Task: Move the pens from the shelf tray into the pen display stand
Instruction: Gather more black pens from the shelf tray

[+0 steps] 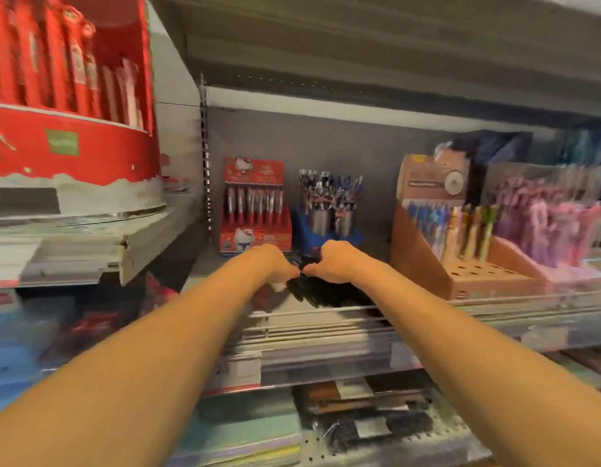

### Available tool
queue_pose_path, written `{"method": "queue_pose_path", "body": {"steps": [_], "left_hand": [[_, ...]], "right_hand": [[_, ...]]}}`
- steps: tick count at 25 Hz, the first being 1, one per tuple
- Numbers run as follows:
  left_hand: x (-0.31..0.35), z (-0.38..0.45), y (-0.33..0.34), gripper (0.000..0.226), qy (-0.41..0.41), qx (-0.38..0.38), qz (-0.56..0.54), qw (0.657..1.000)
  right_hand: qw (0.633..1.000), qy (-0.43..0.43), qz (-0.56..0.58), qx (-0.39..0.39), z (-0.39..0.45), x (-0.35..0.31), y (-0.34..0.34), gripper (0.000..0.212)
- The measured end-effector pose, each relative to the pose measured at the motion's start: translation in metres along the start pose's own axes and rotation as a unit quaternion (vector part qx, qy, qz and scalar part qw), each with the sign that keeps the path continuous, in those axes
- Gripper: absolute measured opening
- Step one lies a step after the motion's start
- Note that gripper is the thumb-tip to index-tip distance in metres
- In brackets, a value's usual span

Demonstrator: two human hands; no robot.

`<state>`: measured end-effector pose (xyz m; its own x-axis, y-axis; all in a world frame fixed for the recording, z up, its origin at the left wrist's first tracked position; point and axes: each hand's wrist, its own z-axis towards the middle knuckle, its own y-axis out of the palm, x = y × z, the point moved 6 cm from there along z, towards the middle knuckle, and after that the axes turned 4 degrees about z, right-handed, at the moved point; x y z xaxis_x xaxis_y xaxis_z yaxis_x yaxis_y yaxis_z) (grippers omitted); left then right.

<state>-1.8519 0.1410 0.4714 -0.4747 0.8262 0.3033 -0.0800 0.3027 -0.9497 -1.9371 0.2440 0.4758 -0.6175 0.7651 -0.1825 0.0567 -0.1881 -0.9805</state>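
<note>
So the black pens (321, 291) sit in a dark pile right under both hands, long axes running from near the left hand (270, 262) away toward the lower right, under the right wrist. Right hand (333, 261) is closest, curled over the pile; left curls in too, thumbs nearly touching. Whether either one actually pinches a pen, can't tell, too blurry. The brown display stand (487, 274) is well off past the right hand.
</note>
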Motion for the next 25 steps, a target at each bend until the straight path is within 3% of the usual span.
{"method": "queue_pose_path", "body": {"steps": [3, 8, 12, 17, 22, 25], "left_hand": [[0.013, 0.006, 0.007, 0.04, -0.045, -0.045, -0.099, 0.993], [0.032, 0.019, 0.02, 0.041, -0.095, -0.117, -0.051, 0.987], [0.029, 0.032, 0.024, 0.038, -0.124, -0.114, -0.017, 0.986], [0.025, 0.045, 0.024, 0.029, -0.134, -0.113, 0.008, 0.984], [0.02, 0.055, 0.024, 0.018, -0.14, -0.119, -0.006, 0.983], [0.021, 0.058, 0.023, 0.013, -0.114, -0.117, -0.004, 0.987]], "right_hand": [[1.0, -0.008, -0.017, -0.016, 0.004, -0.002, -0.002, 0.042], [0.995, -0.004, -0.035, -0.091, -0.005, -0.004, -0.018, 0.041], [0.991, -0.008, -0.021, -0.135, -0.004, -0.002, -0.016, 0.03], [0.988, -0.004, 0.026, -0.154, 0.001, 0.0, -0.014, 0.039], [0.984, 0.001, 0.05, -0.172, 0.006, 0.001, -0.012, 0.03], [0.98, 0.006, 0.082, -0.181, 0.008, 0.002, -0.01, 0.042]]}}
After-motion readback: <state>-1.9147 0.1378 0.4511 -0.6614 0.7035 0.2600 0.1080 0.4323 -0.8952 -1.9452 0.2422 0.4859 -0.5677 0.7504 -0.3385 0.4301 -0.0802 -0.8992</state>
